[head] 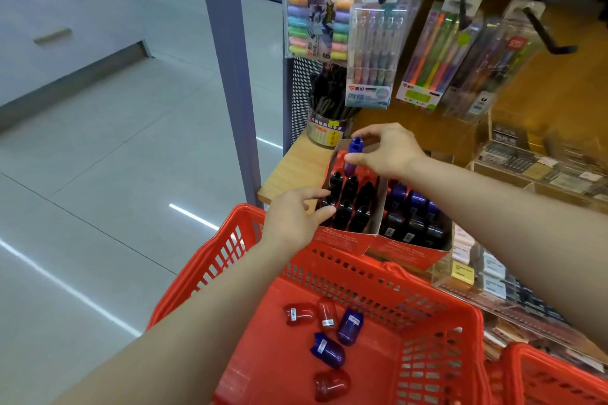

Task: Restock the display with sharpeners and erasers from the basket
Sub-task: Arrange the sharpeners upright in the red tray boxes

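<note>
My right hand pinches a blue sharpener just above the back of the left red display box, which holds rows of dark sharpeners. At that box's left side, my left hand rests with thumb and fingers against the cardboard. A second red display box with blue and dark sharpeners stands to its right. Below, the red basket holds several loose sharpeners, red ones and blue ones.
Packs of pens and highlighters hang on hooks above the wooden shelf. A tin of pens stands behind the boxes. Erasers sit in a clear tray at right. A second red basket is at lower right. Tiled floor lies left.
</note>
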